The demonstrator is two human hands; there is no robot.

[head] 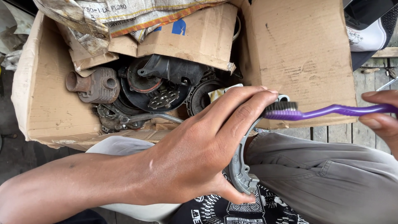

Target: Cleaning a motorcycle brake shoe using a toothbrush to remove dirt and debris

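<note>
Cardboard box (pixel 298 54): open, flaps spread, set on a plank floor (pixel 331 133). Contents: a finned metal cylinder (pixel 97 85) at the left side, a round black engine cover (pixel 159 85) in the middle, a black drum (pixel 203 95) to its right, a wrench (pixel 149 117) near the front edge, torn cardboard and sacking at the back.

Curved grey brake shoe (pixel 239 172): gripped in the left hand (pixel 207 145) over the lap, in front of the box.

Purple toothbrush (pixel 327 111): pinched by the right hand (pixel 383 118), bristles laid against the shoe's upper end.
</note>
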